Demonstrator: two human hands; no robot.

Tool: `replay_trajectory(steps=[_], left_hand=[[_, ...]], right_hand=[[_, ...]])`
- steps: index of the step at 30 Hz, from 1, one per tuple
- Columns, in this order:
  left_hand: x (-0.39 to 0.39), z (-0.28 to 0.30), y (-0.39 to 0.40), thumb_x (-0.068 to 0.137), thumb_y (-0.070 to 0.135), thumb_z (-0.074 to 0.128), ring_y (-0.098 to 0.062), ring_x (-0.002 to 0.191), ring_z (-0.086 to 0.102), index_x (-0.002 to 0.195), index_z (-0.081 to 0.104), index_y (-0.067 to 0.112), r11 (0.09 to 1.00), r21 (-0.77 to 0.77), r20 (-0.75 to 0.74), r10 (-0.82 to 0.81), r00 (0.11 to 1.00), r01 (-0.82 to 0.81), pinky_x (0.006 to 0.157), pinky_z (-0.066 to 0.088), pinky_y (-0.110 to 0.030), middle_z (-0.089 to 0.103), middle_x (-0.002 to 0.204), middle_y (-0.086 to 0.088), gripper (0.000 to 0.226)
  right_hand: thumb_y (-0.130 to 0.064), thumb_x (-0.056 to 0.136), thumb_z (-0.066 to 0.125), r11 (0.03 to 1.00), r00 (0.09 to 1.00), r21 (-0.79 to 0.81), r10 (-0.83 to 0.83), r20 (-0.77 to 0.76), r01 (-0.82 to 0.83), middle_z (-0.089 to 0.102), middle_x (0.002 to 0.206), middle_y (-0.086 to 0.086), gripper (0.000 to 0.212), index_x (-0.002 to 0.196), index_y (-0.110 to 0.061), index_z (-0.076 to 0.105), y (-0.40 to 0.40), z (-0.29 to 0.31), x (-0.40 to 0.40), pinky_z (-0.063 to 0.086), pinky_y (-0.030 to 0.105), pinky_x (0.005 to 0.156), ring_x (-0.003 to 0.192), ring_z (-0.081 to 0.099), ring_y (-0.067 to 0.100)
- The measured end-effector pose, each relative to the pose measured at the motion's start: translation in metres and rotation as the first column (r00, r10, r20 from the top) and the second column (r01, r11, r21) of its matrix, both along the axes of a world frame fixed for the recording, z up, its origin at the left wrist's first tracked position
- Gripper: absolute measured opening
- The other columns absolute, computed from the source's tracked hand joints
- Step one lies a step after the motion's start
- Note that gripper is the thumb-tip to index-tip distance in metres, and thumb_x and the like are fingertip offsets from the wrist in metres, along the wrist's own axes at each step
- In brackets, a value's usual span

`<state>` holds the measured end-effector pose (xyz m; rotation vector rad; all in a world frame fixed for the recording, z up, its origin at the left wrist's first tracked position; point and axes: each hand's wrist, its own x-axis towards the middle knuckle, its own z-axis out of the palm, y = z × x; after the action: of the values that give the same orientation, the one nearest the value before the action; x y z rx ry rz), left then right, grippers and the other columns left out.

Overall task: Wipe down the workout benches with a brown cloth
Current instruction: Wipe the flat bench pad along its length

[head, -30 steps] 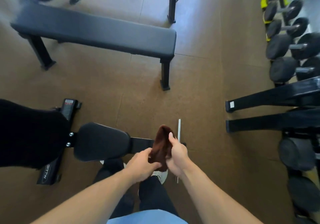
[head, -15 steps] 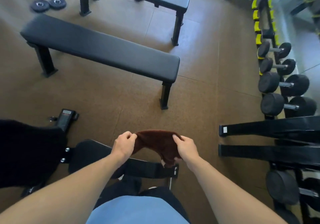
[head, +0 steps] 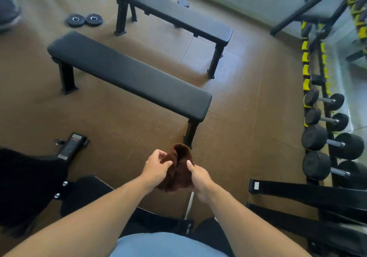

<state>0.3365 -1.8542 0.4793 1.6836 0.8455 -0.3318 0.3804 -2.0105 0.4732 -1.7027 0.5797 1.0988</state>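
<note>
- Cloth (head: 178, 167): brown, bunched and doubled over, held in mid-air at lower centre of frame, above the floor and not touching any bench.
- Left hand (head: 156, 167): fingers curled, pinching the cloth's left edge near the top.
- Right hand (head: 198, 176): grips the right side, thumb laid up along the fabric.
- Both hands close together with the cloth between them; looks like folding or regripping it into a pad before a wipe, my read only.
- Near bench (head: 129, 78): flat black pad running diagonally across mid-frame, its near end just above the cloth in frame. Likely next target since it's closest ahead.
- Far bench (head: 174, 14): same type, upper centre, parallel to the first.
- Adjustable bench (head: 83, 195): lower left, seat pad beside the left forearm.
- Plates (head: 84, 20): two small discs on the floor, upper left.
- Dumbbell rack (head: 325, 121): right edge, well apart from the hands.
- No wiping contact yet.
</note>
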Motion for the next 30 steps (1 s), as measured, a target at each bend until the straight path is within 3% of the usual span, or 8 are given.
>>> replay_trajectory(steps=[3,7,10,15,19,23,27,30], left_hand=[[0.033,-0.010,-0.039,0.095,0.010,0.066,-0.009,0.093,0.060,0.107,0.057,0.023,1.000,-0.009,-0.041,0.027,0.999,-0.027,0.061,0.043,-0.015,0.064,0.105,0.003,0.020],[0.081,-0.025,-0.106,0.093,-0.001,0.051,-0.015,0.096,0.062,0.106,0.057,0.025,0.984,-0.022,-0.165,0.173,0.971,-0.179,0.071,0.056,-0.028,0.066,0.110,-0.004,0.029],[0.116,-0.013,-0.159,0.092,0.000,0.050,-0.022,0.096,0.062,0.106,0.060,0.023,0.958,0.088,-0.227,0.286,0.931,-0.272,0.084,0.058,-0.038,0.066,0.109,-0.005,0.029],[0.177,0.016,-0.199,0.096,0.017,0.065,-0.022,0.107,0.061,0.107,0.062,0.027,0.925,0.146,-0.107,0.367,0.924,-0.350,0.094,0.054,-0.040,0.064,0.114,0.000,0.015],[0.201,0.023,-0.201,0.097,0.023,0.065,-0.021,0.110,0.061,0.113,0.061,0.027,0.901,0.141,-0.075,0.424,0.903,-0.411,0.088,0.056,-0.038,0.064,0.117,0.001,0.017],[0.212,0.022,-0.192,0.097,0.023,0.066,-0.020,0.105,0.062,0.114,0.063,0.024,0.869,0.140,-0.072,0.488,0.870,-0.475,0.080,0.055,-0.032,0.065,0.116,0.000,0.018],[0.226,0.019,-0.177,0.096,0.023,0.067,-0.021,0.106,0.065,0.112,0.066,0.024,0.855,0.069,-0.067,0.519,0.852,-0.515,0.091,0.058,-0.038,0.068,0.115,-0.001,0.016],[0.242,0.016,-0.161,0.098,0.023,0.065,-0.021,0.106,0.065,0.113,0.066,0.022,0.853,0.090,-0.057,0.519,0.853,-0.514,0.094,0.057,-0.039,0.069,0.116,0.000,0.015]], right_hand=[[-0.052,0.107,0.046,1.000,1.000,0.015,-0.006,0.019,0.006,0.074,0.124,-0.003,0.043,0.132,-0.022,0.065,-0.033,-0.013,0.039,0.052,0.049,0.108,0.115,0.069,0.021],[-0.047,0.109,0.046,0.999,0.999,-0.024,0.039,0.005,-0.039,0.072,0.127,0.001,0.038,0.134,-0.024,0.063,-0.105,-0.031,0.104,0.054,0.049,0.106,0.118,0.066,0.026],[-0.040,0.108,0.053,0.994,0.999,-0.110,0.026,-0.018,-0.028,0.071,0.128,0.008,0.042,0.141,-0.015,0.060,-0.171,-0.031,0.150,0.052,0.050,0.107,0.116,0.067,0.031],[-0.034,0.105,0.061,0.981,0.999,-0.191,-0.010,0.038,0.017,0.069,0.128,0.014,0.045,0.142,-0.010,0.061,-0.237,-0.005,0.226,0.054,0.045,0.100,0.114,0.066,0.035],[-0.033,0.104,0.062,0.986,0.998,-0.167,0.007,0.056,0.003,0.065,0.136,0.014,0.048,0.145,-0.009,0.058,-0.232,0.013,0.264,0.054,0.044,0.097,0.121,0.063,0.035],[-0.025,0.103,0.064,0.994,0.999,-0.103,0.032,0.038,-0.028,0.065,0.135,0.013,0.049,0.149,-0.011,0.053,-0.205,0.014,0.286,0.051,0.049,0.106,0.121,0.063,0.033],[-0.019,0.108,0.056,0.996,0.997,-0.040,0.079,0.015,-0.079,0.071,0.106,0.008,0.029,0.136,-0.015,0.061,-0.168,0.015,0.300,0.058,0.040,0.078,0.094,0.066,0.024],[-0.023,0.108,0.056,0.986,0.986,-0.040,0.164,0.028,-0.163,0.074,0.113,0.008,0.033,0.139,-0.013,0.062,-0.143,0.008,0.309,0.058,0.048,0.098,0.106,0.069,0.028]])
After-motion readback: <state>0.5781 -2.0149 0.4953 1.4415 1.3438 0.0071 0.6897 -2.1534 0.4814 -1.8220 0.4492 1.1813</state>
